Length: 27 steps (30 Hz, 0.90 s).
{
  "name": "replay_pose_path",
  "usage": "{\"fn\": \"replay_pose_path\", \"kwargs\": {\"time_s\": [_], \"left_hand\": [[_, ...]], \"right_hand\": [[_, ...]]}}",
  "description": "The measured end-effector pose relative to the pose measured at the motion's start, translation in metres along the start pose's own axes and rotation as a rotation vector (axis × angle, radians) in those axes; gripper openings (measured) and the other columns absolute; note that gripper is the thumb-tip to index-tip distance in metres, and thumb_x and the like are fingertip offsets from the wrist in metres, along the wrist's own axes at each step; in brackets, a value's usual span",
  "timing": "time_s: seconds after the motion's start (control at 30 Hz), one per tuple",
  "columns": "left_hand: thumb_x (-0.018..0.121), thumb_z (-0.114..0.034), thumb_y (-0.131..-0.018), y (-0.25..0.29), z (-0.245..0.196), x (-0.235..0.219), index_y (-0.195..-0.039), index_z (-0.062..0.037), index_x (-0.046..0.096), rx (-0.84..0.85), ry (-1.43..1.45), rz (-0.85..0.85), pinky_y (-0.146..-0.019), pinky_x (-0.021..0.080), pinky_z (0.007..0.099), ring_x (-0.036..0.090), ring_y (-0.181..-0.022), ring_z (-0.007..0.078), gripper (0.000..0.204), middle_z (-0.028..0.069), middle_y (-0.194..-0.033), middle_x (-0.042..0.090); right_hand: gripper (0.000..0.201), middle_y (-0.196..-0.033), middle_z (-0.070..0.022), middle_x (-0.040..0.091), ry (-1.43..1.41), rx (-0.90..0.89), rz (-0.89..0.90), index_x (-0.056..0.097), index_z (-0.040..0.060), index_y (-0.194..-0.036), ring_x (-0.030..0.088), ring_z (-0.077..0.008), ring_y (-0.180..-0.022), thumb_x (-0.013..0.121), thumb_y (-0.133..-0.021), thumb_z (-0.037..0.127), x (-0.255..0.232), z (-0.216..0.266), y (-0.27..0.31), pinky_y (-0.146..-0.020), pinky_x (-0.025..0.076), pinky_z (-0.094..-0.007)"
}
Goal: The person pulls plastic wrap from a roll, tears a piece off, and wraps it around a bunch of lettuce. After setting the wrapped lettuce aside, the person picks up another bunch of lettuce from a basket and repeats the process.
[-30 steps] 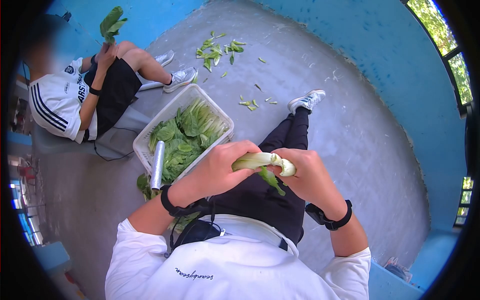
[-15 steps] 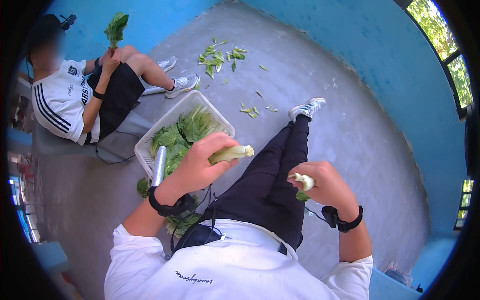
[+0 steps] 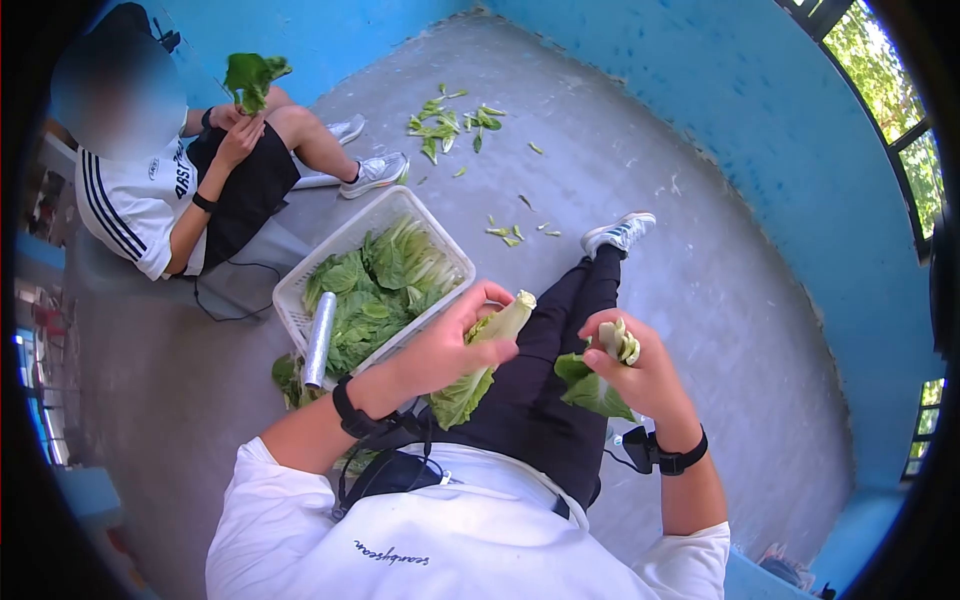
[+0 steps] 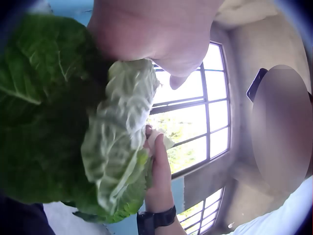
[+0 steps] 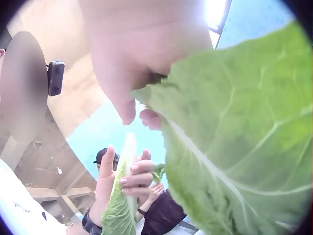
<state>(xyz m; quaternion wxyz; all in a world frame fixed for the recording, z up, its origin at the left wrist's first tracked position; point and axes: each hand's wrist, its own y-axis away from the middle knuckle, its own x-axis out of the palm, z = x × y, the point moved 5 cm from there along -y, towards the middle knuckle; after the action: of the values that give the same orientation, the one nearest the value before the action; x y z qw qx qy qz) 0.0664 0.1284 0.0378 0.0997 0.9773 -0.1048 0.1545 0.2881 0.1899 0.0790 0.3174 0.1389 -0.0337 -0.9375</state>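
My left hand (image 3: 440,350) holds a slim, pale Chinese cabbage heart (image 3: 465,395) over my lap, its cut white end (image 3: 525,300) pointing up and away. In the right wrist view, the thumb lies along one side of this heart (image 5: 120,208) and the fingers along the other. To the right, my right hand (image 3: 650,375) grips a small bunch of cabbage stalks, with the pale butts (image 3: 620,342) showing at the top of the fist. A green leaf (image 3: 590,390) hangs below that hand and fills much of the right wrist view. The two hands are apart.
A white plastic crate (image 3: 455,250) of cabbages stands ahead on the left, with a silvery roll (image 3: 320,340) at its near side. Leaf scraps (image 3: 440,130) lie on the floor (image 3: 640,130) beyond. Another person (image 3: 150,210) sits at left holding a leafy cabbage (image 3: 255,80).
My hands, first together on the cabbage, have parted, leaving stalks and leaf in the right hand. The left hand has since turned the heart, bringing its leaves into view.
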Motion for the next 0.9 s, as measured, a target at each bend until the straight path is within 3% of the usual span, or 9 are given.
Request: {"fn": "replay_pose_path", "kwargs": {"time_s": [0.13, 0.37, 0.47, 0.53, 0.63, 0.7, 0.8, 0.83, 0.9], "left_hand": [[0.077, -0.008, -0.091, -0.005, -0.004, 0.006, -0.118, -0.0071, 0.055, -0.134, 0.049, 0.010, -0.083, 0.051, 0.0265, 0.060, -0.096, 0.0103, 0.034, 0.0033, -0.103, 0.061], [0.084, -0.015, -0.085, -0.017, -0.030, 0.011, -0.107, -0.0015, 0.066, 0.300, -0.467, -0.061, -0.079, 0.049, 0.0337, 0.061, -0.088, 0.0162, 0.032, 0.0048, -0.099, 0.065], [0.086, -0.017, -0.081, -0.018, -0.034, 0.018, -0.110, -0.0015, 0.070, 0.270, -0.520, -0.002, -0.079, 0.049, 0.0329, 0.062, -0.087, 0.0195, 0.037, 0.0085, -0.102, 0.068], [0.086, -0.020, -0.080, -0.012, -0.038, 0.025, -0.114, -0.0010, 0.071, 0.280, -0.577, -0.023, -0.078, 0.052, 0.0360, 0.068, -0.087, 0.0283, 0.042, 0.0144, -0.100, 0.072], [0.083, -0.022, -0.082, -0.013, -0.042, 0.024, -0.115, -0.0001, 0.069, 0.277, -0.644, -0.045, -0.077, 0.054, 0.0415, 0.070, -0.088, 0.0376, 0.042, 0.0200, -0.096, 0.073], [0.083, -0.021, -0.082, -0.016, -0.051, 0.017, -0.115, -0.0005, 0.070, 0.268, -0.650, -0.073, -0.076, 0.054, 0.0414, 0.070, -0.087, 0.0372, 0.041, 0.0192, -0.096, 0.073], [0.082, -0.020, -0.082, -0.020, -0.052, 0.014, -0.113, -0.0011, 0.070, 0.308, -0.643, -0.135, -0.074, 0.055, 0.0410, 0.071, -0.085, 0.0364, 0.039, 0.0182, -0.094, 0.073], [0.082, -0.019, -0.082, -0.021, -0.050, 0.014, -0.113, -0.0014, 0.070, 0.328, -0.631, -0.159, -0.074, 0.055, 0.0408, 0.071, -0.084, 0.0361, 0.038, 0.0178, -0.093, 0.073], [0.082, -0.018, -0.082, -0.024, -0.052, 0.017, -0.112, -0.0023, 0.070, 0.250, -0.657, -0.128, -0.073, 0.055, 0.0402, 0.071, -0.084, 0.0353, 0.036, 0.0171, -0.093, 0.073]], "right_hand": [[0.006, -0.075, -0.0011, 0.061, 0.010, 0.031, -0.020, 0.067, 0.0017, -0.101, 0.054, -0.0100, -0.070, 0.068, -0.096, 0.004, 0.000, 0.004, -0.007, -0.066, 0.046, -0.0259], [0.011, -0.077, -0.0030, 0.065, 0.068, -0.031, -0.090, 0.069, 0.0000, -0.100, 0.057, -0.0106, -0.067, 0.074, -0.091, 0.004, 0.007, 0.024, -0.019, -0.062, 0.047, -0.0269], [0.024, -0.074, 0.0006, 0.059, 0.088, 0.043, -0.080, 0.072, 0.0010, -0.103, 0.051, -0.0078, -0.065, 0.083, -0.083, 0.005, 0.005, 0.036, -0.024, -0.059, 0.044, -0.0259], [0.028, -0.072, 0.0015, 0.056, 0.091, 0.036, -0.077, 0.072, 0.0013, -0.104, 0.049, -0.0069, -0.064, 0.086, -0.079, 0.006, 0.012, 0.041, -0.023, -0.058, 0.042, -0.0256], [0.030, -0.073, -0.0032, 0.060, 0.291, -0.097, -0.093, 0.075, 0.0023, -0.102, 0.054, -0.0133, -0.063, 0.087, -0.076, 0.006, 0.017, 0.043, -0.026, -0.058, 0.043, -0.0288], [0.027, -0.082, -0.0079, 0.067, 0.385, -0.118, -0.090, 0.075, 0.0020, -0.102, 0.063, -0.0220, -0.068, 0.085, -0.077, 0.006, 0.016, 0.058, -0.034, -0.063, 0.050, -0.0331], [0.023, -0.089, -0.0098, 0.070, 0.390, -0.265, -0.173, 0.075, 0.0012, -0.102, 0.069, -0.0267, -0.076, 0.082, -0.081, 0.005, 0.019, 0.069, -0.039, -0.070, 0.055, -0.0360], [0.020, -0.096, -0.0123, 0.072, 0.355, -0.226, -0.158, 0.073, 0.0002, -0.102, 0.071, -0.0314, -0.083, 0.079, -0.084, 0.005, 0.019, 0.068, -0.040, -0.075, 0.057, -0.0375], [0.020, -0.097, -0.0126, 0.072, 0.368, -0.177, -0.148, 0.072, -0.0004, -0.102, 0.071, -0.0318, -0.082, 0.079, -0.085, 0.007, 0.017, 0.068, -0.038, -0.074, 0.057, -0.0369]]}}
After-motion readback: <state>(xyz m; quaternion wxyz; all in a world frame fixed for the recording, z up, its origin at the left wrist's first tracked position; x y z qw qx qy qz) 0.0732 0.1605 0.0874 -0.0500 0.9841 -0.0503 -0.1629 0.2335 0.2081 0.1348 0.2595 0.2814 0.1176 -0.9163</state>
